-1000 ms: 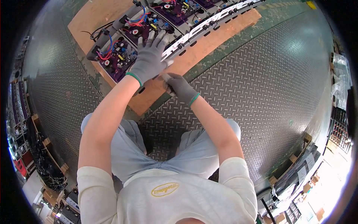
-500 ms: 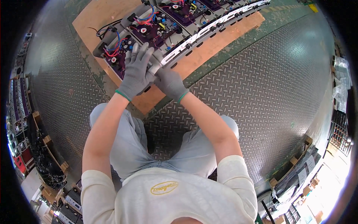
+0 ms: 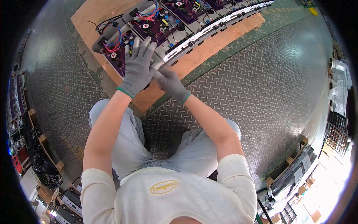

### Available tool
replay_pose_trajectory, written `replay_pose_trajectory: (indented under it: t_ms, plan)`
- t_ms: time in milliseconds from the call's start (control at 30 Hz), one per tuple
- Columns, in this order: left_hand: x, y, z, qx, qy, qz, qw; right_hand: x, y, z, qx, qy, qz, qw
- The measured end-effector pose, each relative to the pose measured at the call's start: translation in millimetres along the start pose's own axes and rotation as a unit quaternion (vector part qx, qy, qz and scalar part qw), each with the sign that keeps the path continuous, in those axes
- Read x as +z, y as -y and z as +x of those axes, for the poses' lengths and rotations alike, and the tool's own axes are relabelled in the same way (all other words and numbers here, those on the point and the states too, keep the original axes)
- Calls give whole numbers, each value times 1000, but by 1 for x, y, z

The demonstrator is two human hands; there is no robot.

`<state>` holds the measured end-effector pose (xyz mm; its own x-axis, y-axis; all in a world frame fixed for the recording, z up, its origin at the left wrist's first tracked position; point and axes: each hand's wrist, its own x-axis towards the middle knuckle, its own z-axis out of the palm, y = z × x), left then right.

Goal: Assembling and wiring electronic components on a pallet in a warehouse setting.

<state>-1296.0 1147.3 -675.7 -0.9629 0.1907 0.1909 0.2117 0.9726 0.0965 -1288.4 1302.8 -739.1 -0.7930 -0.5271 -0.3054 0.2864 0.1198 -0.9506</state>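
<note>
My left hand (image 3: 138,69), in a grey glove with a green cuff, lies with fingers spread over the purple circuit board (image 3: 118,66) of the nearest open electronic unit. Red and blue wires (image 3: 118,43) rise from that board's far-left side. My right hand (image 3: 173,85), gloved the same way, is at the near end of the white front panel (image 3: 173,55), close to my left palm. Its fingers are curled and partly blurred; what they pinch, if anything, is hidden.
More open units with purple boards (image 3: 158,26) stand in a row toward the upper right. Under them lies a brown board (image 3: 220,40) on a diamond-plate metal floor (image 3: 242,89). Black-wrapped goods (image 3: 43,164) sit on pallets at left, and a wrapped stack (image 3: 294,175) at right.
My left hand stays spread on the unit, shifted only slightly. My right hand has moved a little, its fingers now more curled in by the panel's end.
</note>
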Motion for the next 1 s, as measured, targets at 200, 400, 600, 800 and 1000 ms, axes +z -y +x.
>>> replay_pose_trajectory:
  t_ms: [200,400,600,800,1000]
  plan:
    - [2,2,-1,-6,-34,-45,998,-5,15,-1,169,56,209,962]
    - [-8,10,-2,-6,-103,-85,991,4,6,11,169,47,306,936]
    - [-51,-35,-63,-158,-121,-517,832,0,8,13,178,37,306,934]
    - [11,-43,-84,-431,16,-852,298,-3,15,23,246,35,289,925]
    - [20,-52,-49,-495,-41,-849,183,-2,50,13,242,-13,199,949]
